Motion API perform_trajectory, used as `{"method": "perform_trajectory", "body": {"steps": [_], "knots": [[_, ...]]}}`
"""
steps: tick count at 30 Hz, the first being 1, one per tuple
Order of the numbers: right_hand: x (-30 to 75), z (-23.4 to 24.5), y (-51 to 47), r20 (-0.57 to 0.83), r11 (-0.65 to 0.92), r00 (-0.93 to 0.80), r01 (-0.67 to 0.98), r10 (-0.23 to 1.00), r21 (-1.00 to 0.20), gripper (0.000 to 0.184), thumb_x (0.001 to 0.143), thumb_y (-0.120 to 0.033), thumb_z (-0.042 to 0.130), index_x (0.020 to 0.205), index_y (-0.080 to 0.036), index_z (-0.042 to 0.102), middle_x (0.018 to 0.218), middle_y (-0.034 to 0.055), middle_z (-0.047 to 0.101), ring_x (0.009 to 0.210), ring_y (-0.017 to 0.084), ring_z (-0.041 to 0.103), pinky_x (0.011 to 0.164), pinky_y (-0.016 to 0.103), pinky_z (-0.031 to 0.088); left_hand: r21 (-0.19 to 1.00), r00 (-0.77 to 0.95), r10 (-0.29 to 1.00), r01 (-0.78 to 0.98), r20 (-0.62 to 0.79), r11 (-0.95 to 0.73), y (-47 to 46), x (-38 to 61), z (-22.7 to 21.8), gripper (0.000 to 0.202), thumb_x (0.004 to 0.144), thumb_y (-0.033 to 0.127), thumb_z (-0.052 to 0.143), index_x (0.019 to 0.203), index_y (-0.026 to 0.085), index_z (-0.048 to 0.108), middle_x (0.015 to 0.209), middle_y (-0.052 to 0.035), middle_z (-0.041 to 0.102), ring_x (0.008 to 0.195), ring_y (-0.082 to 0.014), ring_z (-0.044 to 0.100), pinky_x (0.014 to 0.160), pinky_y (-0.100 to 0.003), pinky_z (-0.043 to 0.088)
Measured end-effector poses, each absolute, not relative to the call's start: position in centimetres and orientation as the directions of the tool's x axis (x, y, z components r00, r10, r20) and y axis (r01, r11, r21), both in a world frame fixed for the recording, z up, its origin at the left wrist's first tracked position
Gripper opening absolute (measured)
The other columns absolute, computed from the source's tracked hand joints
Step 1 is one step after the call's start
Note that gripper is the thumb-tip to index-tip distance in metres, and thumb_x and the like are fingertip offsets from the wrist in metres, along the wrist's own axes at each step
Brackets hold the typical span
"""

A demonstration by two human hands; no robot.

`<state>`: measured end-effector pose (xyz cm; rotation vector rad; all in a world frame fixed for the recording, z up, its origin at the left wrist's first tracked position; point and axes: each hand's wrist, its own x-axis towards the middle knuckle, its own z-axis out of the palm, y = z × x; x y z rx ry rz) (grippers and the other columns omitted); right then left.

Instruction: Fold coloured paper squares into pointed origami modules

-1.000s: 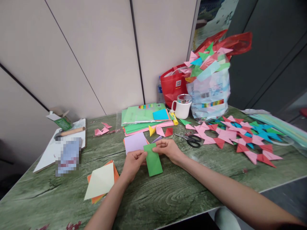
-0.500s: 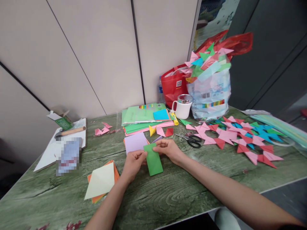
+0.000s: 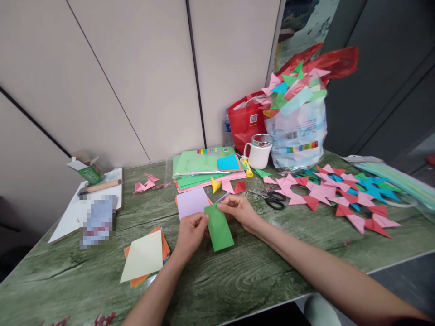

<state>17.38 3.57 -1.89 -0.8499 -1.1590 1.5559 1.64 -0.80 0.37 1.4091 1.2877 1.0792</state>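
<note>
Between my two hands is a green rectangle of folded paper, tilted above the table. My left hand pinches its left edge near the top. At the upper right corner, my right hand grips it between thumb and fingers. Just behind my left hand lies a stack of square paper with a lilac sheet on top. Left of my left forearm sits another pile, topped by a pale yellow sheet over orange ones. Black-handled scissors lie to the right of my right hand.
Folded pink and red paper pieces spread over the right side. Behind stand a white mug, a red bag and a plastic bag of folded pieces. At the left are a white board and a hammer-like tool.
The green paper has shifted slightly to the right and toward me, and its faint crease lines show less. Both hands keep their hold with only small movements.
</note>
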Motion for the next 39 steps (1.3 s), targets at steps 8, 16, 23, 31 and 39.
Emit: {"method": "perform_trajectory", "body": {"steps": [8,16,23,31,39], "knots": [[17.7,-2.0,3.5,-0.118,-0.251,-0.447,-0.250,0.887,-0.935,0.032,0.054,-0.037,0.076,0.071,-0.015,0.061,0.066,-0.0016,0.063,0.059,0.010,0.057,0.057,0.024,0.045,0.973,-0.041,0.994,0.213,0.100,-0.089,-0.8,1.4,0.4,0.025,0.069,0.031,0.057,0.051,0.014,0.057,0.044,0.0039,0.050,0.044,-0.0103,0.048,0.044,-0.020,0.043],[17.5,-2.1,3.5,-0.018,-0.137,-0.382,-0.286,0.924,-0.948,0.033,0.052,-0.035,0.077,0.058,-0.016,0.052,0.052,-0.0059,0.056,0.044,0.006,0.048,0.043,0.018,0.036,0.947,-0.068,0.982,0.284,0.176,-0.150,-1.2,1.8,1.2,0.025,0.070,0.031,0.056,0.052,0.014,0.060,0.043,0.0030,0.053,0.043,-0.0108,0.050,0.043,-0.019,0.041],[17.6,-2.2,3.7,-0.074,-0.204,-0.392,-0.300,0.917,-0.932,0.032,0.053,-0.036,0.077,0.073,-0.016,0.061,0.066,-0.0027,0.063,0.057,0.010,0.056,0.057,0.024,0.044,0.967,-0.015,0.992,0.229,0.122,-0.115,-1.1,1.7,1.0,0.021,0.069,0.031,0.057,0.056,0.014,0.063,0.046,0.0022,0.057,0.043,-0.0120,0.054,0.044,-0.021,0.045],[17.6,-2.0,3.7,-0.013,-0.117,-0.310,-0.318,0.951,-0.941,0.029,0.054,-0.034,0.076,0.065,-0.015,0.059,0.054,-0.0052,0.056,0.048,0.006,0.047,0.047,0.019,0.037,0.973,0.026,0.997,0.220,0.073,-0.077,-1.3,1.9,1.2,0.025,0.069,0.032,0.057,0.052,0.014,0.059,0.045,0.0028,0.054,0.043,-0.0108,0.052,0.045,-0.020,0.045],[17.7,-1.6,3.5,-0.012,-0.131,-0.322,-0.349,0.947,-0.928,0.027,0.056,-0.035,0.075,0.071,-0.016,0.064,0.065,-0.0032,0.062,0.055,0.008,0.053,0.054,0.021,0.042,0.980,0.038,0.997,0.187,0.061,-0.067,-1.3,1.9,1.4,0.027,0.068,0.034,0.058,0.049,0.014,0.056,0.044,0.0027,0.052,0.043,-0.0106,0.050,0.045,-0.021,0.044]]}}
